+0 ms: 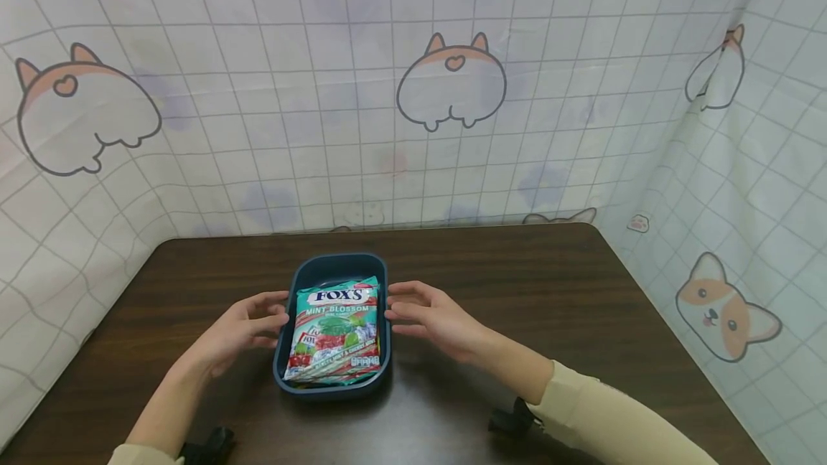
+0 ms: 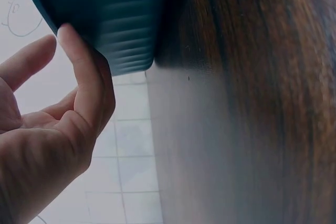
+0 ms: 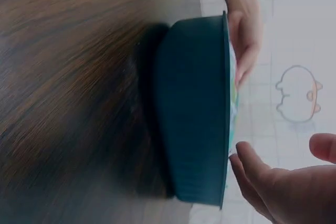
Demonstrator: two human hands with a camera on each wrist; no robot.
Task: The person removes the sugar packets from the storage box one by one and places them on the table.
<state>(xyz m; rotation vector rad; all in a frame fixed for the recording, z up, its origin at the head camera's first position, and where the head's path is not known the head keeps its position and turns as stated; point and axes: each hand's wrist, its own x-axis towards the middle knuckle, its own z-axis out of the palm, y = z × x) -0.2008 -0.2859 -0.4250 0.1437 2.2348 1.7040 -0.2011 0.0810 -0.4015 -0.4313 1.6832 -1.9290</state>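
A dark teal plastic bin (image 1: 332,391) with rounded corners stands on the table. Inside it lies a green candy bag (image 1: 334,329) labelled FOX'S Mint Blossom, with cherries printed on it. My left hand (image 1: 239,329) is at the bin's left side, and in the left wrist view a fingertip (image 2: 67,32) meets the rim while the thumb stays off it. On the opposite side, the fingertips of my right hand (image 1: 436,318) are at the right rim, fingers loosely bent. The right wrist view shows the bin's outer wall (image 3: 194,108) and the right thumb held apart from it.
The dark wooden table (image 1: 517,293) extends around the bin on all sides. A white gridded cloth (image 1: 349,163) with cartoon corgis hangs behind it and along both sides. Black straps (image 1: 513,418) are on both wrists, below pale yellow sleeves (image 1: 601,407).
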